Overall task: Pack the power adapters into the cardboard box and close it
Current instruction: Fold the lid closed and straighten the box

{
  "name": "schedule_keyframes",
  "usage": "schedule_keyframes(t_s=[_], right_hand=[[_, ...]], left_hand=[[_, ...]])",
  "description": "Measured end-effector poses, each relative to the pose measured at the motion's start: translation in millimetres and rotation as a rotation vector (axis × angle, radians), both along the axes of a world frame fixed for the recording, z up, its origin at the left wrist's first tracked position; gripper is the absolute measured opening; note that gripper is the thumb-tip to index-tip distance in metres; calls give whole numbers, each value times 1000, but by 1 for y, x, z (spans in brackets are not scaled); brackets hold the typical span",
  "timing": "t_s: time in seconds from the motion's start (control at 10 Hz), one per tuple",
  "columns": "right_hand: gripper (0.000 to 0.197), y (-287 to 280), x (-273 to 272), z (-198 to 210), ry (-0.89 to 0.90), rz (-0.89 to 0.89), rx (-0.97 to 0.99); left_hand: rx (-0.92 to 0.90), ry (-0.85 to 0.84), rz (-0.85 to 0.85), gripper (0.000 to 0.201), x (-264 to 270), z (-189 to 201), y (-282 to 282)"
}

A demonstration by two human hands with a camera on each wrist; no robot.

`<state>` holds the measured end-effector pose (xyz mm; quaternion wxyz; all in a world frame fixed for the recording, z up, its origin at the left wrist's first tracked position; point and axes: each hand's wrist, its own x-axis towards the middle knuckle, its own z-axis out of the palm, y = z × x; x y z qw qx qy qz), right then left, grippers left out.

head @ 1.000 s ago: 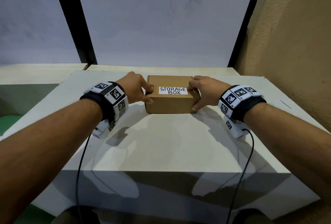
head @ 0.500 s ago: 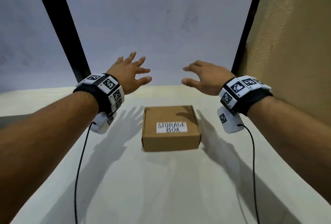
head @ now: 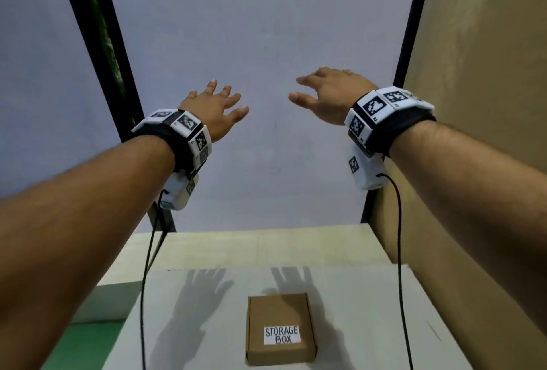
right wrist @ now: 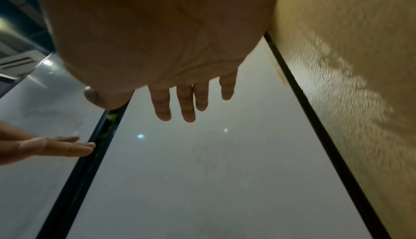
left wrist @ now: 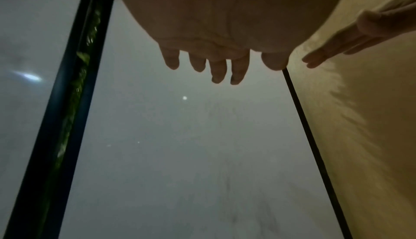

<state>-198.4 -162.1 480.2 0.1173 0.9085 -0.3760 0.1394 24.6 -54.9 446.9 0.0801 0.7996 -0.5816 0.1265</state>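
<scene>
A closed brown cardboard box (head: 279, 329) with a white "STORAGE BOX" label sits on the white table (head: 207, 325), low in the head view. My left hand (head: 216, 106) and right hand (head: 321, 94) are raised high above and beyond the box, fingers spread and holding nothing. The left wrist view shows my left hand (left wrist: 216, 65) with straight, empty fingers; the right wrist view shows my right hand (right wrist: 180, 104) the same way. No power adapter is visible in any view.
A pale wall panel (head: 266, 73) framed by black posts (head: 97, 58) stands behind the table. A tan textured wall (head: 488, 103) runs along the right. Black cables (head: 145, 280) hang from both wrist units. A lower pale surface and green floor lie at the left.
Both hands let go of the box's sides and rose up and forward, fingers spreading. The head view tilted upward, so the box now appears low in the frame.
</scene>
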Motion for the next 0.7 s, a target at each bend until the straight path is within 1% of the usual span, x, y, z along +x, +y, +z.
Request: schedule_keyframes(t_s=[0.1,0.2,0.3,0.4,0.5,0.6,0.7], right_hand=[[74,-1,1,50,-12,-53,-11],[82,-6,3,99,-3,-194,-19],[86,-3,8,119,-9,-257,1],[89,5,15,129,-13,-261,30],[88,8,16,131,3,-264,47],[86,10,13,134,3,-251,38],[84,12,5,147,-38,-195,-12]], left_hand=[[-34,29,30,64,-4,52,2],[-9,37,101,70,-6,107,0],[3,33,161,74,-9,130,-2],[-43,71,172,76,-16,142,-7],[-64,105,160,76,-19,145,-9],[-36,99,158,76,-21,147,-10],[-58,102,164,76,-18,152,-13]])
